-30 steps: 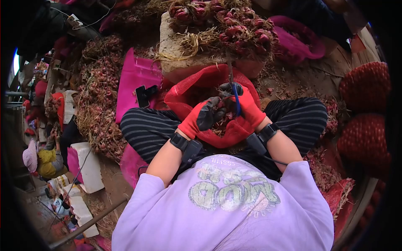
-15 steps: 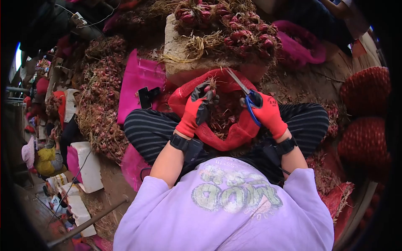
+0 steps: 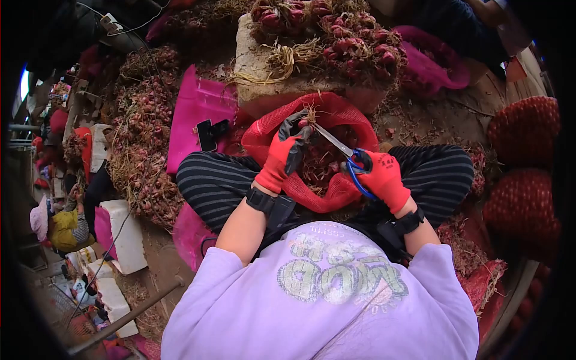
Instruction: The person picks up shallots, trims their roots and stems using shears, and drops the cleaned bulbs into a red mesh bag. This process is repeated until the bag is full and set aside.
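Note:
In a red and black glove, my left hand [image 3: 287,147] is closed on a small shallot [image 3: 304,122] with dry roots sticking up. My right hand [image 3: 381,177], gloved the same way, grips the blue handles of a pair of scissors [image 3: 336,143]. The blades point up and left, their tips at the shallot's roots. Beneath both hands, between my crossed legs, lies an open red mesh bag [image 3: 354,123] with shallots inside, partly hidden by my hands and the scissors.
Bunches of shallots [image 3: 360,48] lie on a pale block [image 3: 255,60] ahead. A pink sheet [image 3: 195,114] with a black phone-like device [image 3: 207,135] is at left, beside a shallot heap [image 3: 144,132]. Filled red sacks [image 3: 522,132] stand right. Another person [image 3: 66,228] sits far left.
The scissors have swung left and down, bringing their blades from above the bag to the shallot's roots. My left hand has shifted slightly, still holding the shallot.

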Motion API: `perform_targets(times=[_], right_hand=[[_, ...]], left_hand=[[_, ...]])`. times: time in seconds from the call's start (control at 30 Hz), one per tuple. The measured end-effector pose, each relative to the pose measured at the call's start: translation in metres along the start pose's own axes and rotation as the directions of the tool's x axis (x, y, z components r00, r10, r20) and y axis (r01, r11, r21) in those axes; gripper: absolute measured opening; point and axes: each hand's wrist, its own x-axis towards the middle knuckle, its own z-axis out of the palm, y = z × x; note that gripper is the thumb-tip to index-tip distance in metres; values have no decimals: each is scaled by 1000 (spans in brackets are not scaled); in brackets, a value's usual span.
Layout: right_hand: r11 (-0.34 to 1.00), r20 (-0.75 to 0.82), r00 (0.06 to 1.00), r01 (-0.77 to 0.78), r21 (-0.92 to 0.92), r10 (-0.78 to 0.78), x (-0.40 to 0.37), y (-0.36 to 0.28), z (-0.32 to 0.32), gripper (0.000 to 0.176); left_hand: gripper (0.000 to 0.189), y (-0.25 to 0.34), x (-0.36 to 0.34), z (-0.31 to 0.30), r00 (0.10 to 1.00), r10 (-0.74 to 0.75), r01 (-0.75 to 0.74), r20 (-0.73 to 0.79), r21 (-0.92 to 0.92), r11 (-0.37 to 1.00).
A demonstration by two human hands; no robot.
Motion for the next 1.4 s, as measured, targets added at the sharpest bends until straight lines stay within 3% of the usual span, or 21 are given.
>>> perform_targets(times=[0.17,0.27,0.37,0.47,0.5,0.57,0.67,0.73,0.8,0.9,1.0,1.1,1.27,1.4], right_hand=[[992,51,999,5,-123,1,-1,5,-1,32],[995,69,996,62,-74,-56,-2,13,2,28],[938,197,979,-19,347,-53,-5,25,13,26],[672,423,900,-247,698,-109,-7,31,9,26],[612,471,879,-333,717,-74,-7,30,9,25],[471,568,823,-495,730,-17,-6,29,8,23],[886,173,984,-37,463,-50,-6,13,12,25],[952,179,983,-86,294,33,-7,1,7,30],[982,149,987,-92,168,67,-7,-2,7,34],[993,92,994,-72,89,64,-8,-1,10,38],[989,94,991,-104,101,94,-6,-4,9,37],[983,108,988,-125,134,111,-7,-6,8,36],[932,167,981,-147,331,95,-7,7,23,34],[983,123,985,-133,125,118,-6,-4,13,33]], left_hand=[[38,-3,-3,-3,999,-38,38,-14,52,998],[36,0,-4,0,996,-84,84,-38,-3,996],[38,10,-8,2,985,-173,174,13,-110,979],[39,13,-8,0,963,-261,270,71,-306,913],[39,13,-8,-1,954,-288,300,89,-381,875],[38,8,-7,-6,961,-273,271,45,-349,897],[38,9,-7,-4,980,-197,194,25,-330,924],[39,9,-7,-3,989,-146,136,-23,-241,961],[40,2,-4,-1,988,-105,99,-109,-60,993],[44,0,-5,-4,985,-153,153,-73,-6,988],[38,-1,-6,-3,997,-77,79,17,-151,985],[40,-6,-4,0,999,-12,4,-52,-159,987],[41,-15,-5,8,993,26,-27,-117,-13,1000],[40,-18,-5,5,988,10,-11,-155,-4,1000]])
